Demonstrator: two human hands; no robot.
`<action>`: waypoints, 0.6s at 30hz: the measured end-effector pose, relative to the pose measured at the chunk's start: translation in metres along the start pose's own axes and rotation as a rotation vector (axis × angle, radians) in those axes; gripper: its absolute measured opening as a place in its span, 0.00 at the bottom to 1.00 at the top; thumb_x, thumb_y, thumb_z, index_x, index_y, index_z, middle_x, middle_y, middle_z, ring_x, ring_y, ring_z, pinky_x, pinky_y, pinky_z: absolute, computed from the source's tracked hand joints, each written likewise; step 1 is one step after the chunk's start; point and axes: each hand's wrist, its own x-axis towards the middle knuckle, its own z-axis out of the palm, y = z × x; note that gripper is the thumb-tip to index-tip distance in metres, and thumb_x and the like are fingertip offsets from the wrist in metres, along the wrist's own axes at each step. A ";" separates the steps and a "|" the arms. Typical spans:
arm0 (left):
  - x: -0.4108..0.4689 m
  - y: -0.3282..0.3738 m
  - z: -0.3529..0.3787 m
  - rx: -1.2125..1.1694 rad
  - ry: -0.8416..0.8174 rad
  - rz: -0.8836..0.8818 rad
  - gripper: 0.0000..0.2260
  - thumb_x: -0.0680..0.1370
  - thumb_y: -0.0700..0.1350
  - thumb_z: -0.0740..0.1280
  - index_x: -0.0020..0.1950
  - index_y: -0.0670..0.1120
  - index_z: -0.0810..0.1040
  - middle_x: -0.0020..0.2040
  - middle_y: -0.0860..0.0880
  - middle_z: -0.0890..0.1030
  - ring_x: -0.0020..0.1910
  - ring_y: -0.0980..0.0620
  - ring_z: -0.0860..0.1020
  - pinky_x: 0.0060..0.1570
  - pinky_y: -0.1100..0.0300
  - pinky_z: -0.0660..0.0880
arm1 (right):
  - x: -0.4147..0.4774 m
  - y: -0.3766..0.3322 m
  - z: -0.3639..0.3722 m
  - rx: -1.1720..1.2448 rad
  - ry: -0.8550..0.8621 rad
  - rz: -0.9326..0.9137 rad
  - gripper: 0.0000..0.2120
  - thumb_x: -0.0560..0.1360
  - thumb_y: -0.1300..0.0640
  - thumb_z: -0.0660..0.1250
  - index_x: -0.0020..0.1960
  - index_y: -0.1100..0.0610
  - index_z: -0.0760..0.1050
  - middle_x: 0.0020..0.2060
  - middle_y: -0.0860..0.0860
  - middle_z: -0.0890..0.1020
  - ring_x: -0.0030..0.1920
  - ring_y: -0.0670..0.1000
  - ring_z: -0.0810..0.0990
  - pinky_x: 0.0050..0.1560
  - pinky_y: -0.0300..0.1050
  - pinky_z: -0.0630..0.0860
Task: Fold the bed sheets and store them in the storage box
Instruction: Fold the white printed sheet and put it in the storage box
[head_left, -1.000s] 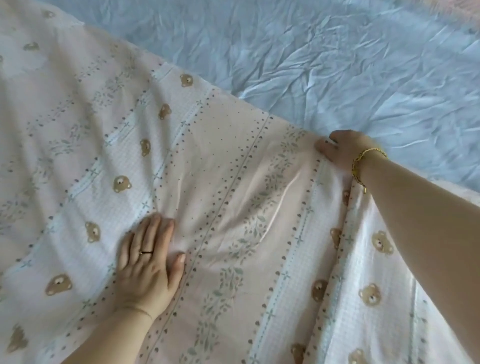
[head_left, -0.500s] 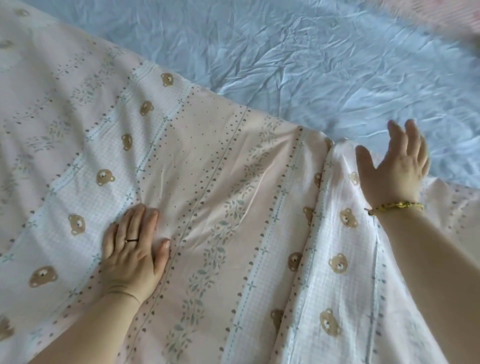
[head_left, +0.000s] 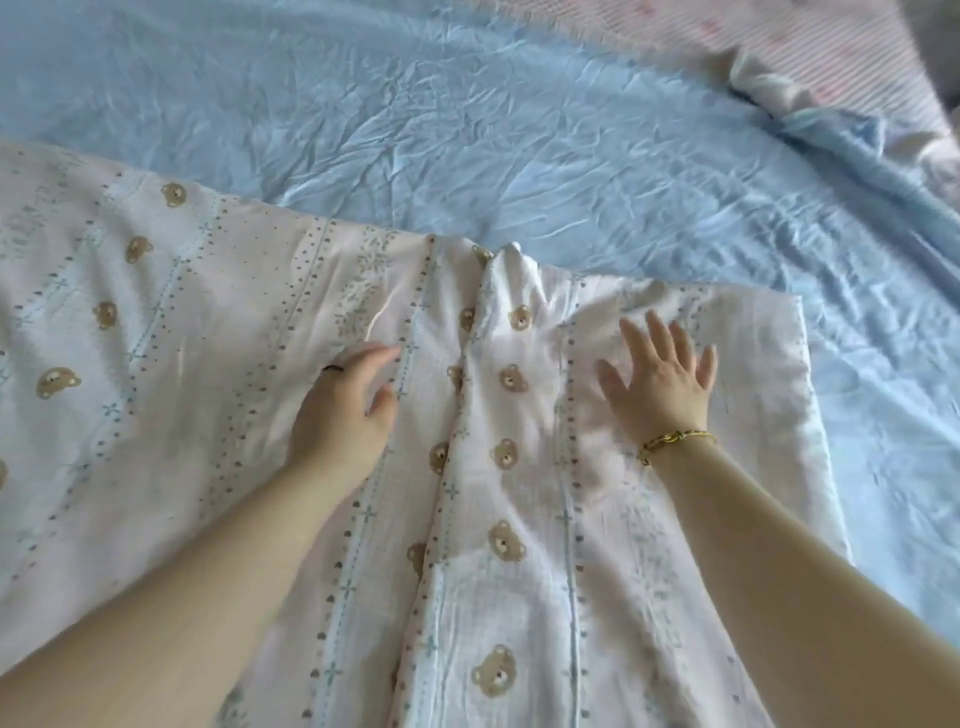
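Mid-fold, our left hand (head_left: 343, 415) and right hand (head_left: 660, 387) press flat, gripping nothing, on the bear-print sheet (head_left: 156, 364); next we'd smooth its ridge (head_left: 511, 280) toward 12 o'clock.

The sheet (head_left: 156, 395) is pale pink-white, striped lengthwise with rows of dots, leafy sprigs and little brown bear faces. It's spread out over the blue bedding (head_left: 519, 130), and its far hem sits straight against the blue. The left stretch lies mostly flat, just a few shallow creases. On the right it's doubled over onto itself. The flap (head_left: 524, 587) rests on top, its long edge running from the near side up to the far hem. There a small peak (head_left: 514, 252) of cloth pokes up. The outer fold makes a clean right-hand edge.
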 end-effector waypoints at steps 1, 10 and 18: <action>0.015 0.016 0.009 -0.037 -0.047 -0.020 0.17 0.79 0.39 0.58 0.67 0.44 0.71 0.69 0.46 0.70 0.68 0.48 0.68 0.61 0.63 0.63 | 0.003 0.022 -0.009 -0.020 0.023 0.054 0.26 0.79 0.45 0.51 0.75 0.49 0.51 0.76 0.49 0.47 0.76 0.52 0.42 0.72 0.55 0.35; 0.136 0.082 0.067 0.369 -0.218 0.187 0.22 0.78 0.43 0.60 0.72 0.45 0.64 0.74 0.46 0.63 0.71 0.44 0.63 0.69 0.54 0.61 | 0.015 0.146 -0.023 0.470 -0.034 0.366 0.32 0.76 0.46 0.60 0.75 0.50 0.49 0.74 0.52 0.56 0.74 0.56 0.54 0.71 0.53 0.55; 0.181 0.081 0.066 0.213 -0.361 -0.028 0.13 0.74 0.50 0.69 0.49 0.40 0.79 0.46 0.43 0.77 0.51 0.45 0.76 0.41 0.66 0.66 | 0.051 0.158 -0.035 0.840 -0.123 0.567 0.17 0.75 0.43 0.61 0.49 0.58 0.73 0.32 0.52 0.70 0.28 0.50 0.66 0.26 0.39 0.64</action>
